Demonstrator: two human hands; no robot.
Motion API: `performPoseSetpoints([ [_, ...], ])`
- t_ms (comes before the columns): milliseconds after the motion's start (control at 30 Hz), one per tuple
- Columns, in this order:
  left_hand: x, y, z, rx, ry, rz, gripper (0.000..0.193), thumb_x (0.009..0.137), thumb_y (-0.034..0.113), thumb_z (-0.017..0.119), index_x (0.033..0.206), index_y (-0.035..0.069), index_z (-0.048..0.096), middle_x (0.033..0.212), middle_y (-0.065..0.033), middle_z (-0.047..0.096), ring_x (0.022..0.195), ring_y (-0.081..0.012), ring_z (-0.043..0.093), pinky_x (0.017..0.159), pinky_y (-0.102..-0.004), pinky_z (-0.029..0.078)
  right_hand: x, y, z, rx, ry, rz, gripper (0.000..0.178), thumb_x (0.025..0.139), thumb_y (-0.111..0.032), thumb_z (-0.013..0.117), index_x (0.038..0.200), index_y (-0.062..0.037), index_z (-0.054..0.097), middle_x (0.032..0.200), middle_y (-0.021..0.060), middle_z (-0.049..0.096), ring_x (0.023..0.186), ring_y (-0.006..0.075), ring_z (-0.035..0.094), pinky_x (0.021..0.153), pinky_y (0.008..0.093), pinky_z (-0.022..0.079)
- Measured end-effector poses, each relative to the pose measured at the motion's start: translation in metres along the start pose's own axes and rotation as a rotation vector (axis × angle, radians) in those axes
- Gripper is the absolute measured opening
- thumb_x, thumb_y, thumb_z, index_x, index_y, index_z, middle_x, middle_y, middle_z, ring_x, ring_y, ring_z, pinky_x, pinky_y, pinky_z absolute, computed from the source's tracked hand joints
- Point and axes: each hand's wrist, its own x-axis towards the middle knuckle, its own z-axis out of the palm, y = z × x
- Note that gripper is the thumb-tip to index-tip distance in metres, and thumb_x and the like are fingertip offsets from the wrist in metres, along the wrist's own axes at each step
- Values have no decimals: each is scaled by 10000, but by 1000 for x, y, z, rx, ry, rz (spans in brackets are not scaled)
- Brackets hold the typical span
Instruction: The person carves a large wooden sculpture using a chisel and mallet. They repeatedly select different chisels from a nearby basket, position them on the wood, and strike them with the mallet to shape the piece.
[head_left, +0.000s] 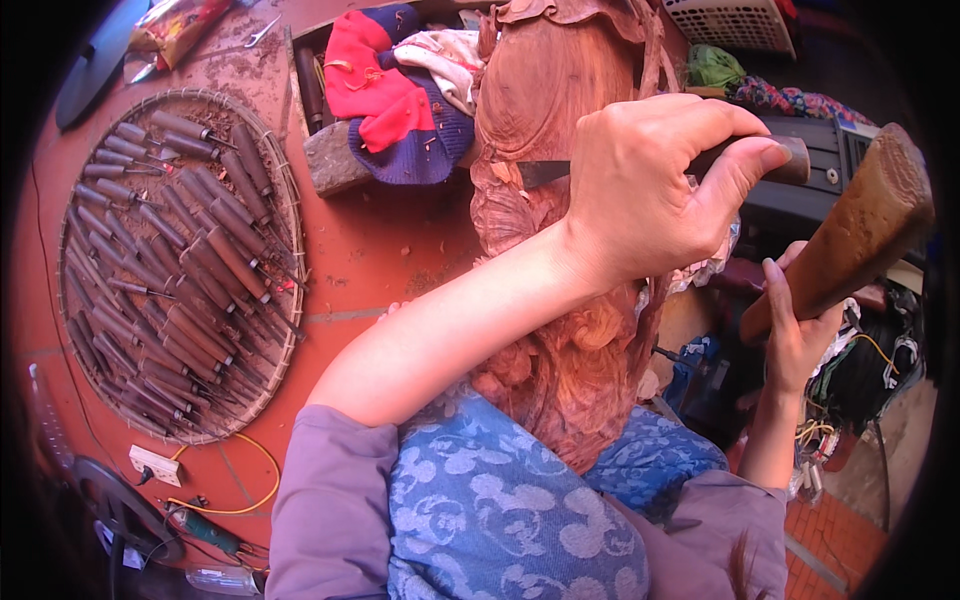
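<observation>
A reddish-brown wood carving (560, 90) with swirling relief stands upright before me, its lower part between my knees. My left hand (655, 185) is wrapped around the handle of a wood chisel (545, 173), which lies almost level across the carving. The blade tip meets the carved surface beside a pale, freshly cut spot, and the handle's butt points right. At the right, my right hand (805, 335) grips a thick wooden mallet (865, 220) by its narrow lower end. The mallet's broad end is raised close to the chisel's butt, with a gap between them.
A round woven tray (290, 190) holding several chisels lies on the red tiled floor at left. Below it are a power strip (158, 465) and a green power tool (205, 530). Red and blue cloth (385, 100) lies at the back; cables and bags (870, 370) clutter the right.
</observation>
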Motion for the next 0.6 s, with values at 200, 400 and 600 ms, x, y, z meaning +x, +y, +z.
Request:
performPoseSetpoints([
  [200, 2, -6, -5, -93, 55, -29, 183, 913, 159, 664, 913, -18, 712, 721, -93, 685, 658, -105, 641, 597, -249, 491, -1, -12, 0, -17, 22, -56, 214, 848, 79, 659, 1008, 13, 532, 892, 55, 577, 698, 82, 538, 608, 207, 426],
  [400, 2, 1, -3, -49, 46, 35, 182, 911, 156, 666, 884, -19, 707, 724, -89, 696, 655, -109, 655, 588, -252, 498, 3, -14, -7, -5, 19, -63, 194, 829, 82, 671, 964, 10, 552, 919, 64, 568, 782, 109, 536, 712, 242, 441],
  [600, 2, -3, 2, -130, 164, -62, 147, 824, 222, 713, 783, 83, 735, 659, -94, 664, 577, -263, 651, 493, -329, 469, 0, -14, -11, -32, -11, -42, 195, 824, 89, 666, 966, 19, 552, 917, 71, 567, 784, 115, 542, 714, 247, 448],
])
